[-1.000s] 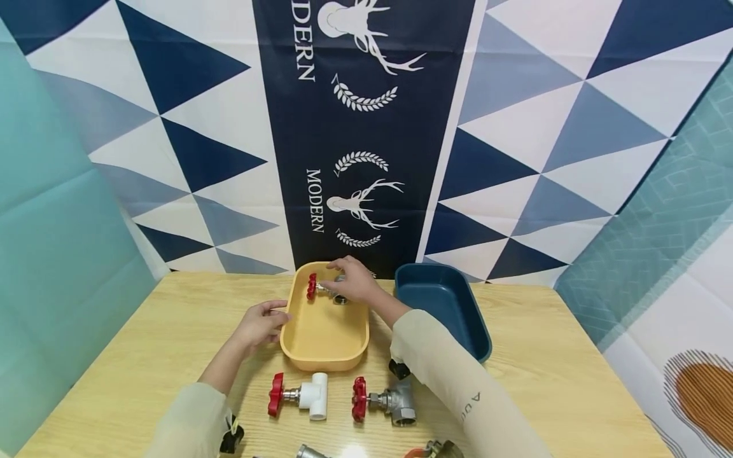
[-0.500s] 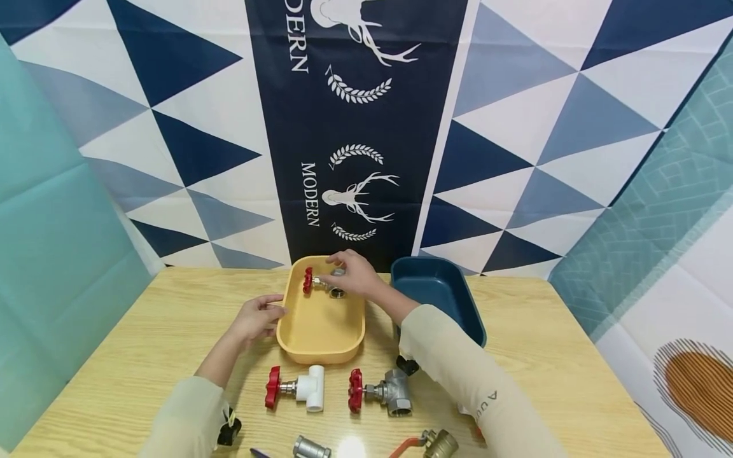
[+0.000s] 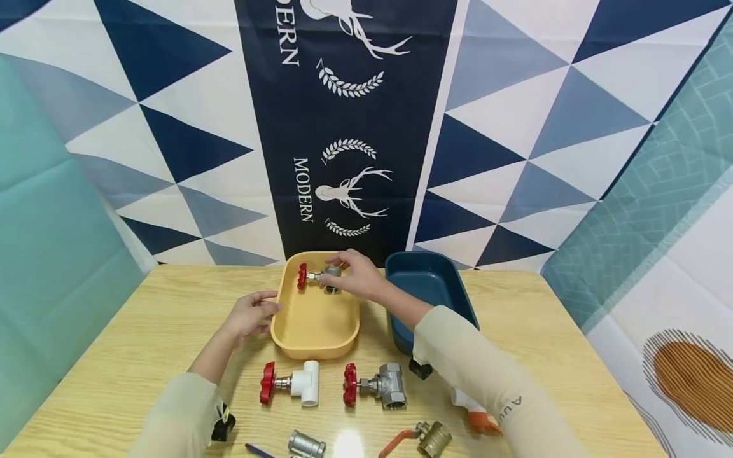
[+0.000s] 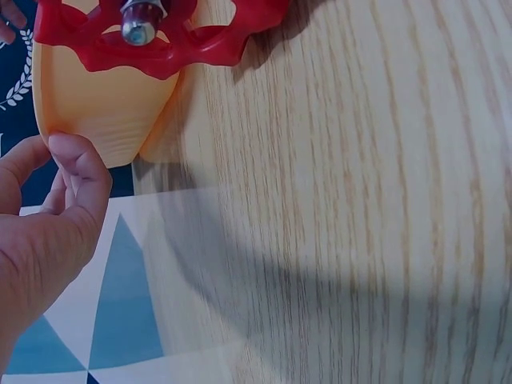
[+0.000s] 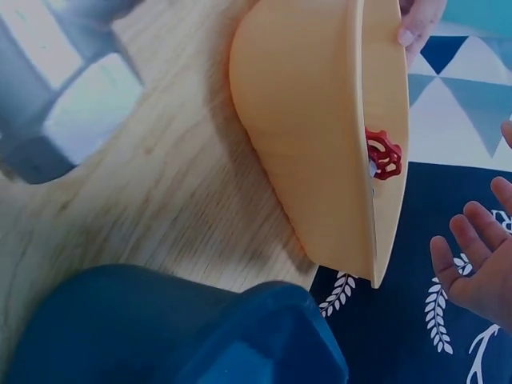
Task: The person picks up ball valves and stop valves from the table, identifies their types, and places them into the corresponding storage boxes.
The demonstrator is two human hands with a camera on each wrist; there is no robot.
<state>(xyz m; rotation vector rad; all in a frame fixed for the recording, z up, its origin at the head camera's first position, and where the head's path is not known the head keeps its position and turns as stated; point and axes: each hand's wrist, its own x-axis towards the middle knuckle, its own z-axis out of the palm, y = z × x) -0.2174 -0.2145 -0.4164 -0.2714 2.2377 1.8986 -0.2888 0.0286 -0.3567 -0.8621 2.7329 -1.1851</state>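
Observation:
A gate valve with a red handwheel (image 3: pixel 301 276) lies at the far end of the yellow bin (image 3: pixel 315 324). My right hand (image 3: pixel 359 277) hovers over the valve's metal body, partly covering it. In the right wrist view the right hand's fingers (image 5: pixel 472 236) are spread and loosely bent, apart from the bin wall, with nothing in them. With thumb and fingers, my left hand (image 3: pixel 252 316) pinches the bin's left rim. The left wrist view also has the left hand (image 4: pixel 60 212) on that rim, behind a close red handwheel (image 4: pixel 172 48).
A dark blue bin (image 3: pixel 429 286) stands to the right. In front lie a white valve (image 3: pixel 303 383), a grey metal valve (image 3: pixel 389 386), a metal fitting (image 3: pixel 306 443), a brass ball valve (image 3: pixel 434 439) and a partly hidden white-and-orange item (image 3: pixel 480 416). A patterned backdrop (image 3: pixel 343 114) rises behind the table.
My right hand has drawn slightly right from the valve, so more of the valve shows. The right sleeve has moved right, uncovering the ball valve. My left hand stays on the rim.

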